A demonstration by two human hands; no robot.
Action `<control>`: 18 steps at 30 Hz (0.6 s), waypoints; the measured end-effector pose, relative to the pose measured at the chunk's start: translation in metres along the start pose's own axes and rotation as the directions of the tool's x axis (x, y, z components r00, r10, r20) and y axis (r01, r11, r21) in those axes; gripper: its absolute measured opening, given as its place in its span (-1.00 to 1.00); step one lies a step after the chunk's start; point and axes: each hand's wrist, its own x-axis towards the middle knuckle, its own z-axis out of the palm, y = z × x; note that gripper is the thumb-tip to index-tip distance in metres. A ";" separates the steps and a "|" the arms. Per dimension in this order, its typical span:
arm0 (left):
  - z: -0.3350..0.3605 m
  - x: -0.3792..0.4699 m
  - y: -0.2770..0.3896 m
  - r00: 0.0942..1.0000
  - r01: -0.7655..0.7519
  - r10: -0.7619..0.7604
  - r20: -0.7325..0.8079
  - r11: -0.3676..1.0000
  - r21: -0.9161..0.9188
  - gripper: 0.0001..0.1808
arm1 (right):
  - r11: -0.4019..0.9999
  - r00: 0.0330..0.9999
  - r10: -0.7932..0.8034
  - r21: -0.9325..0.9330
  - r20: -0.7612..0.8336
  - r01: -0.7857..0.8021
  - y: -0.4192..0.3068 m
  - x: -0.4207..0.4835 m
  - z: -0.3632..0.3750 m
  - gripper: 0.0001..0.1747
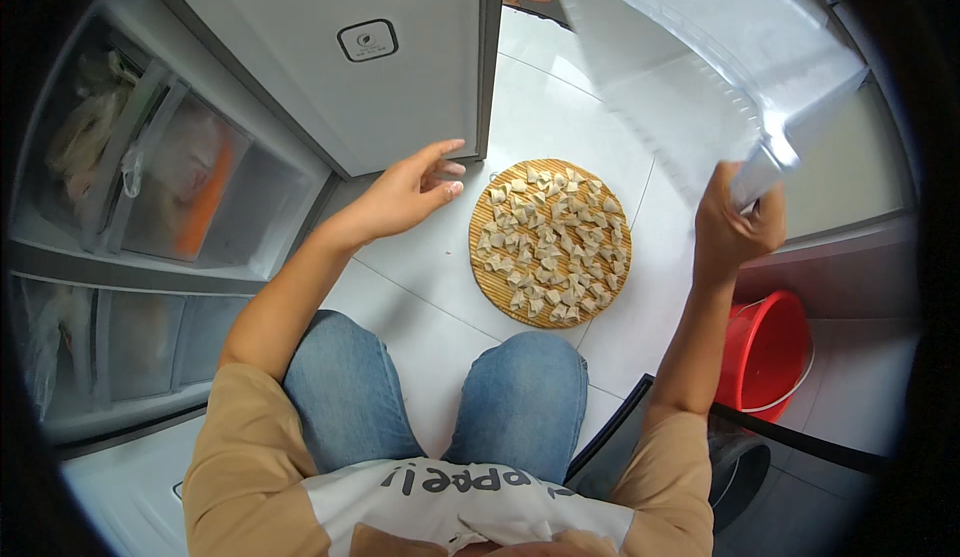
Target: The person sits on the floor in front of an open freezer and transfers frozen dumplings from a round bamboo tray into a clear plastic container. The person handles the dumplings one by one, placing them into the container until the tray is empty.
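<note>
My right hand (735, 227) grips the edge of a clear plastic freezer drawer (675, 76), which is tilted and partly blurred at the upper right. Nothing is in my left hand (412, 193); its fingers are apart, close to the lower corner of an open refrigerator door (420, 99). Between my hands, a round slatted tray (481, 272) lies on the floor. Many small folded wontons (551, 238) are spread over it, apart from both hands.
At left the open freezer compartment (259, 182) holds clear drawers with bagged food (199, 159). A red bucket (772, 354) stands at right, near a dark bucket (739, 474). A second open door edge (795, 437) runs beside my right arm. White tiles (412, 294) cover the floor.
</note>
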 end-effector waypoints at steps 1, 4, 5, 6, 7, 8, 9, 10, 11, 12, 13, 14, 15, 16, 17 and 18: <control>0.000 -0.001 0.001 1.000 -0.010 0.010 0.022 1.000 0.008 -0.33 | 0.998 0.999 -0.038 -0.049 0.016 0.039 0.010 0.004 0.007 -0.71; -0.001 -0.003 0.001 0.997 0.011 -0.013 0.082 1.000 0.023 -0.34 | 0.921 0.932 -0.363 -0.148 -0.002 0.359 0.042 0.037 0.031 -0.72; -0.002 -0.003 0.000 0.994 0.008 -0.010 0.108 1.000 0.021 -0.35 | 0.892 0.897 -0.441 -0.098 0.018 0.440 0.053 0.053 0.038 -0.71; -0.003 -0.004 -0.001 0.992 0.032 -0.036 0.118 0.999 0.032 -0.35 | 0.851 0.867 -0.497 -0.174 0.038 0.496 0.064 0.071 0.048 -0.72; -0.005 -0.004 -0.002 0.991 0.040 -0.045 0.128 0.998 0.041 -0.36 | 0.810 0.826 -0.564 -0.191 0.004 0.554 0.073 0.089 0.057 -0.72; -0.007 -0.004 -0.003 0.989 0.061 -0.068 0.129 0.996 0.058 -0.36 | 0.789 0.825 -0.565 -0.282 0.017 0.546 0.081 0.104 0.060 -0.72; -0.009 -0.003 -0.003 0.989 0.041 -0.051 0.139 0.996 0.074 -0.36 | 0.784 0.836 -0.548 -0.342 0.011 0.518 0.089 0.119 0.063 -0.72; -0.011 -0.003 -0.004 0.988 0.042 -0.056 0.145 0.995 0.096 -0.36 | 0.767 0.811 -0.583 -0.359 -0.042 0.532 0.094 0.130 0.065 -0.70; -0.012 -0.004 -0.004 0.986 0.044 -0.062 0.152 0.992 0.118 -0.36 | 0.781 0.819 -0.569 -0.359 -0.071 0.511 0.097 0.139 0.067 -0.69; -0.013 -0.003 -0.004 0.986 0.049 -0.065 0.156 0.993 0.106 -0.36 | 0.790 0.835 -0.546 -0.379 -0.075 0.483 0.098 0.144 0.070 -0.69; -0.014 -0.003 -0.004 0.985 0.052 -0.066 0.158 0.994 0.093 -0.36 | 0.756 0.814 -0.578 -0.417 -0.060 0.505 0.098 0.148 0.073 -0.68; -0.014 -0.003 -0.004 0.984 0.057 -0.067 0.166 0.996 0.069 -0.36 | 0.741 0.812 -0.582 -0.440 -0.044 0.508 0.098 0.151 0.076 -0.69; -0.015 -0.002 -0.005 0.984 0.048 -0.062 0.165 0.995 0.086 -0.37 | 0.733 0.819 -0.574 -0.450 -0.008 0.509 0.097 0.154 0.078 -0.70; -0.015 -0.002 -0.005 0.985 0.041 -0.056 0.165 0.995 0.093 -0.37 | 0.719 0.802 -0.596 -0.476 -0.046 0.507 0.096 0.157 0.080 -0.70; -0.016 -0.001 -0.006 0.985 0.040 -0.055 0.166 0.995 0.095 -0.37 | 0.714 0.795 -0.603 -0.487 -0.063 0.503 0.096 0.160 0.081 -0.71; -0.018 -0.001 -0.007 0.984 0.033 -0.051 0.169 0.994 0.108 -0.38 | 0.731 0.809 -0.584 -0.478 -0.069 0.486 0.096 0.161 0.082 -0.71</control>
